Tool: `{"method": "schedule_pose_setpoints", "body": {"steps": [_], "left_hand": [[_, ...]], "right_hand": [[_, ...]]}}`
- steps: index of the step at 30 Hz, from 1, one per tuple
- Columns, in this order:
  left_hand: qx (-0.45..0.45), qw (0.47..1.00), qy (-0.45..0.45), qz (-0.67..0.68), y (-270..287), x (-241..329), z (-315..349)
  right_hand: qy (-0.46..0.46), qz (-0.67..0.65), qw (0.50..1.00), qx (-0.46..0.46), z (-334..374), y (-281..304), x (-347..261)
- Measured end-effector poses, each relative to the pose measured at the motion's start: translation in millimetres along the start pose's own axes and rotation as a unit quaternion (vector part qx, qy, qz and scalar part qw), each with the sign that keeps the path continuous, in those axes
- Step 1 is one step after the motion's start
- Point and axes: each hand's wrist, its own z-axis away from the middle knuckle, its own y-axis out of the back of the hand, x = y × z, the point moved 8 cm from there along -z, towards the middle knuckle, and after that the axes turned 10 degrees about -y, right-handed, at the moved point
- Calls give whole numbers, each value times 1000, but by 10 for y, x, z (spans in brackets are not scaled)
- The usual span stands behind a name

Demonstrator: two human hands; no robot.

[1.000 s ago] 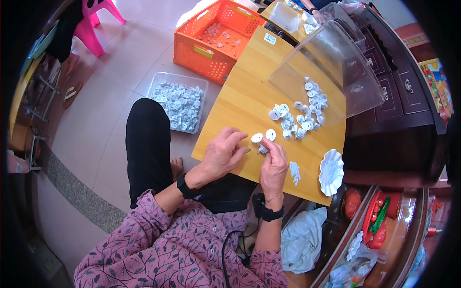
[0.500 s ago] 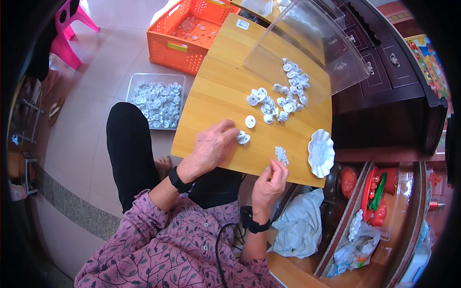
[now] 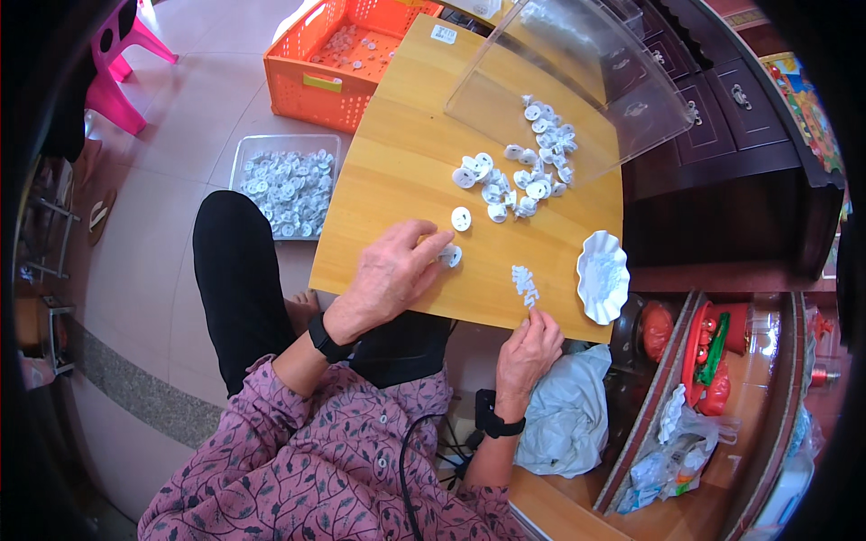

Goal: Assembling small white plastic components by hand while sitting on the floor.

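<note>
My left hand (image 3: 397, 268) is over the near part of the yellow wooden table, its fingers closed on a white round plastic socket cover (image 3: 455, 257). Just beyond it lies a single white disc-shaped cover (image 3: 461, 219). Near the table's front edge, my right hand (image 3: 530, 350) has its fingers together, the tips at the near end of a small heap of white plastic bits (image 3: 523, 284). Whether a bit is pinched there is too small to tell. Farther back, a loose pile of similar white covers (image 3: 538, 189) is spread over the table (image 3: 397, 135).
A white wavy-rimmed dish (image 3: 585, 293) stands at the table's right edge. A clear plastic bin (image 3: 541, 90) lies tilted at the back. On the floor to the left are a clear tray (image 3: 236, 171) full of white pieces and an orange crate (image 3: 343, 113). Dark drawers (image 3: 722, 117) border the right.
My right hand has moved slightly right and nearer to me, its fingertips now at the near end of the small bits. My left hand stays at the cover, shifted a little.
</note>
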Motion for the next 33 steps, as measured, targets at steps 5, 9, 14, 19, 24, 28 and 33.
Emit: {"method": "schedule_pose_setpoints", "body": {"steps": [5, 9, 14, 19, 24, 28, 33], "left_hand": [[-24, 999, -21, -5, -105, -40, 68], [5, 1000, 8, -2, -76, -110, 118], [31, 999, 21, -35, -7, -66, 74], [2, 998, -21, -62, 8, 166, -71], [-37, 996, -53, -62, -193, 176, -37], [-64, 995, -53, -59, -320, 101, 19], [-61, 995, -55, -57, -291, 116, 26]], "right_hand": [[4, -8, 1000, -16, 51, 20, 2], [13, -47, 998, -28, 100, 21, 31], [21, -48, 998, -44, 137, 72, -8], [31, -60, 997, -27, 164, 51, 59], [31, -78, 996, -14, 150, 77, 47], [22, -90, 996, -9, 141, 92, 59], [42, -65, 997, -3, 144, 84, 25]]}}
